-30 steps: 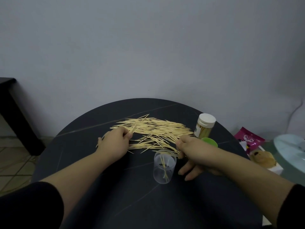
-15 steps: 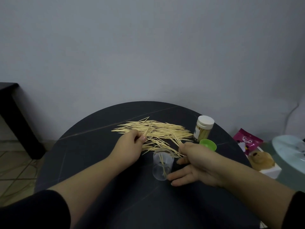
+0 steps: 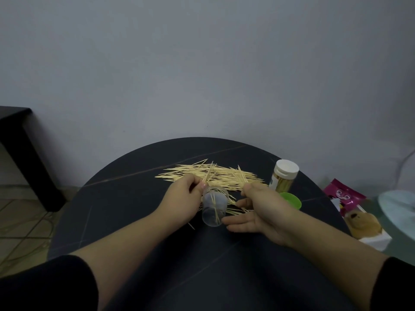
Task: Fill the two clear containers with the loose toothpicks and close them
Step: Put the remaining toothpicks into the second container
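A pile of loose toothpicks (image 3: 215, 175) lies across the middle of the round black table (image 3: 125, 212). An open clear container (image 3: 214, 206) stands in front of the pile with a few toothpicks inside. My left hand (image 3: 183, 202) pinches a few toothpicks right at the container's left rim. My right hand (image 3: 260, 207) pinches a few toothpicks between thumb and forefinger just right of the container, its other fingers stretched out near the container's base. A second container (image 3: 284, 176), filled and capped white, stands at the right. A green lid (image 3: 290, 199) lies in front of it.
Beyond the table's right edge sit a pink packet (image 3: 344, 195), a brown furry toy on a white box (image 3: 365, 223) and a pale round object (image 3: 398, 208). A dark piece of furniture (image 3: 20, 149) stands at the left by the grey wall.
My left hand carried its pinch of toothpicks from the pile's left side to the container's rim. My right hand lifted toothpicks and shifted closer to the container.
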